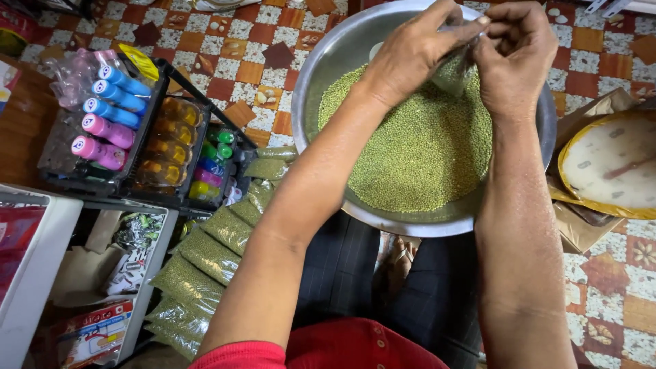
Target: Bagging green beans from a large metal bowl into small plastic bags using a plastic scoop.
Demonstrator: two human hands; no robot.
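Both hands (471, 48) pinch one small bag (452, 68) above one steel bowl (321, 75) of green grains (417, 150)

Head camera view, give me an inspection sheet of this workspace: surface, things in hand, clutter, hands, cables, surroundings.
Surface: tiled floor in a red, orange and white check pattern.
Things in hand: small clear bag partly filled with green grains, held over a metal bowl holding a heap of green grains.
Clutter: row of filled bags lying at the left; black crate of coloured bottles.
Hands: left hand and right hand both pinch the bag's top.
Cables: nothing seen.
Surroundings: round scale dial at the right; white shelf with packets at lower left.
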